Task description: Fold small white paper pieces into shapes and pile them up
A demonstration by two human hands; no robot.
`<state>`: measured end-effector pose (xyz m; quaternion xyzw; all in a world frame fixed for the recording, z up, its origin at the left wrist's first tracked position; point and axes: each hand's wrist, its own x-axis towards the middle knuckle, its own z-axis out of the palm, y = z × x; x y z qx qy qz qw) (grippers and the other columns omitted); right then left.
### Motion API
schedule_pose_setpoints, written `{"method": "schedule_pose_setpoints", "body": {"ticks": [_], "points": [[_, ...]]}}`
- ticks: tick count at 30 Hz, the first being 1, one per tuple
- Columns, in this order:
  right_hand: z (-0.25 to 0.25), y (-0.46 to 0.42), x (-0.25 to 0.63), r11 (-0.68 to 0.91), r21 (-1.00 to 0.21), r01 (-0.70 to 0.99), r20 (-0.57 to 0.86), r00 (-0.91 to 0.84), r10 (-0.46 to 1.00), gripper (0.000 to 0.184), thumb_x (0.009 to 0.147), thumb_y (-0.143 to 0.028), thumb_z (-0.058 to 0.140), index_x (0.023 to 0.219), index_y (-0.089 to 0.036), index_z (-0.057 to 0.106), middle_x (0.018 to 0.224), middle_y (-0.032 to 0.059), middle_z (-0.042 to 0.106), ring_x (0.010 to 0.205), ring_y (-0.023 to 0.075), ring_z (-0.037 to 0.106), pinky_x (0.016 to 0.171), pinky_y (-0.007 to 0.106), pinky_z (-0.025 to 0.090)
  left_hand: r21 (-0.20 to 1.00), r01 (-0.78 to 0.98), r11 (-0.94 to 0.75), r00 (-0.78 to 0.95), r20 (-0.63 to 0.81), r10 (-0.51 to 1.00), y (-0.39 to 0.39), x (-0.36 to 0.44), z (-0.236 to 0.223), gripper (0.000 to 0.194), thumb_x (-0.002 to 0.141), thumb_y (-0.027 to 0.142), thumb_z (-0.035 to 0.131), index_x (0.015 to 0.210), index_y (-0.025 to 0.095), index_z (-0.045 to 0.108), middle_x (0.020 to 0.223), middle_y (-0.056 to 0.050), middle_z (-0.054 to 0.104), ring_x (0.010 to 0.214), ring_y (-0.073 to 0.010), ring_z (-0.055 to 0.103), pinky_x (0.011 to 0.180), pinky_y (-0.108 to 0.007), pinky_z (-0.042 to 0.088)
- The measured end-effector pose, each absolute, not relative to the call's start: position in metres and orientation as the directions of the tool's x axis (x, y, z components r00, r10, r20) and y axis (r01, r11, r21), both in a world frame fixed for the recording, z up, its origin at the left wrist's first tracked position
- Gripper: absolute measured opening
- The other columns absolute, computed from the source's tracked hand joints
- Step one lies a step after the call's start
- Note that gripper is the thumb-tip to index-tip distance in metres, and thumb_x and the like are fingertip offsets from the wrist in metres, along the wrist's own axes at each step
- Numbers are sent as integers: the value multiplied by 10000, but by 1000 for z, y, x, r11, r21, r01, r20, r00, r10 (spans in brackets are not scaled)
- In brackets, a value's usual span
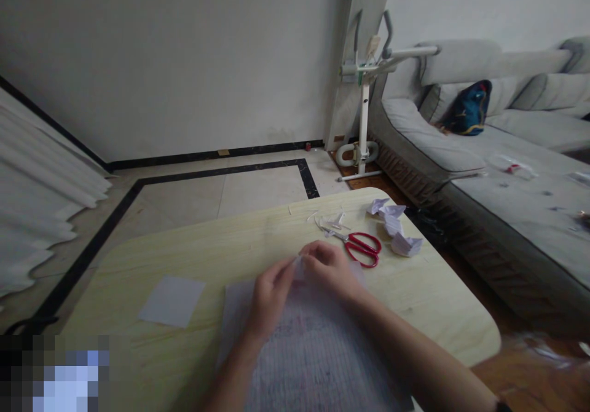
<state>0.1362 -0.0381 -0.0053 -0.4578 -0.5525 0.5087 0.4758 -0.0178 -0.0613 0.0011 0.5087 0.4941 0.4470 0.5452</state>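
Observation:
My left hand (271, 289) and my right hand (329, 267) meet near the middle of the table, pinching a small piece of thin white paper (300, 269) between their fingertips. Beneath them lies a large printed sheet (304, 350) covered in lines and text, its near part running toward me. Just beyond my right hand rest scissors with red handles (364, 249), blades pointing left. A square of white paper (173, 301) lies flat on the left of the table. How the paper in my fingers is folded is too blurred to tell.
Several folded paper pieces (394, 224) sit at the table's far right edge. Thin paper scraps (338, 220) lie by the scissor blades. Beyond the pale wooden table (442, 313) stand a grey sofa (520, 215) and white exercise equipment (364, 110).

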Motion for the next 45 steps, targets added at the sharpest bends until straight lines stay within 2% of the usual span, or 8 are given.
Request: {"method": "schedule_pose_setpoints", "body": {"ticks": [5,11,14,19,24,45], "points": [[-7,-38,135,85,-993,82,76,-108,991,152,783,-313,625,818,-166,648,637,-10,581,571,117,514,543,235,409,997,-13,73,104,-71,992,-60,-17,0,335,843,380,565,1051,147,688,1073,-88,697,923,-228,665,739,-285,563],[-3,-37,134,58,-993,102,49,-89,995,132,772,-290,620,760,-160,642,641,-2,596,581,117,524,543,235,407,994,36,107,102,-110,989,-61,-17,4,346,833,398,576,1051,156,693,1009,-81,721,772,-204,697,699,-277,556],[-3,-36,134,56,-994,93,48,-89,995,141,772,-294,618,745,-158,638,630,-5,595,574,114,523,539,232,408,994,22,111,91,-112,990,-61,-17,3,345,832,404,575,1052,164,689,1008,-75,721,777,-200,699,688,-269,553],[-2,-35,134,31,-998,60,26,-76,997,155,770,-312,621,736,-161,637,620,-8,594,562,112,522,531,229,409,990,12,138,60,-138,989,-60,-17,1,306,804,388,615,958,139,704,860,-58,734,735,-194,700,675,-257,549],[0,-35,134,4,-998,66,-1,-83,997,151,772,-301,610,735,-157,637,620,-7,592,552,111,519,522,229,404,989,-44,138,100,-133,986,-60,-16,3,321,811,387,602,988,137,699,954,-61,723,777,-197,693,711,-287,563],[2,-35,134,37,-991,128,24,-102,995,176,795,-296,577,723,-146,636,630,-1,594,580,115,520,528,218,393,991,-17,136,120,-133,984,-60,-18,0,292,817,359,607,975,131,698,928,-61,710,843,-207,669,738,-282,559]]}}
